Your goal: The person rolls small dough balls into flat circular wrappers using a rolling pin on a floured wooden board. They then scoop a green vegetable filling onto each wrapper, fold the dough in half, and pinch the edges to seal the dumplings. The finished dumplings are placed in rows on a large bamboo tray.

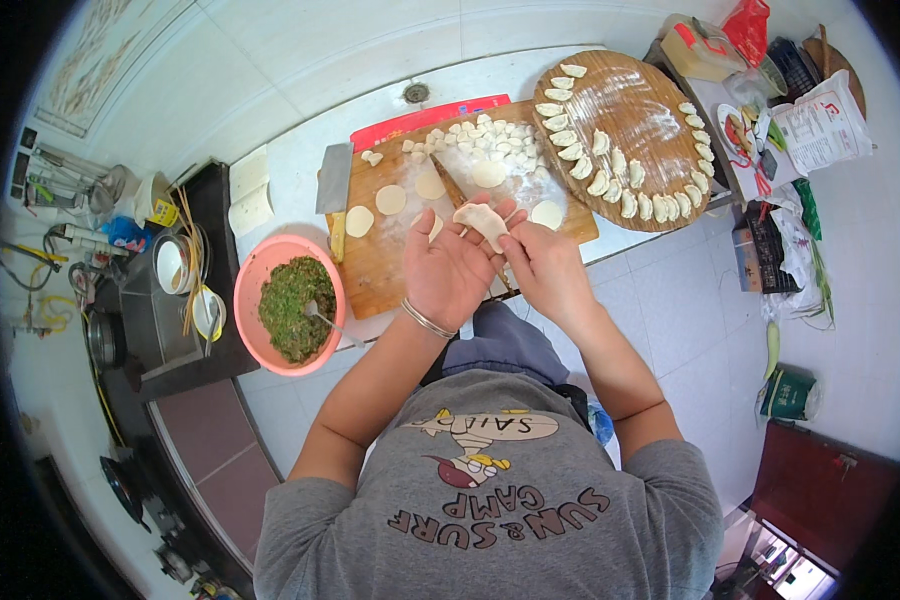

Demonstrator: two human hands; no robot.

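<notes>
Above the front of the wooden board (pixel 365 270) a half-moon dumpling (pixel 481 221) lies across the fingers of my left hand (pixel 448 270), whose palm faces up with the thumb held apart. The thumb and fingers of my right hand (pixel 545 265) pinch the dumpling's right end. Round dough wrappers lie on the floured board, among them one at the left (pixel 360 224) and one at the right (pixel 547 214). Small dough pieces (pixel 490 138) are heaped at its back. A pink bowl (pixel 245 300) of green filling (pixel 288 305) stands left of the board, a spoon (pixel 315 312) stuck in it.
At the back right, a round wooden tray (pixel 635 100) carries rows of finished dumplings. A cleaver (pixel 335 180) lies along the board's left edge. Bowls and chopsticks (pixel 192 250) stand by the sink at the left. Bags and packages (pixel 820 125) crowd the far right.
</notes>
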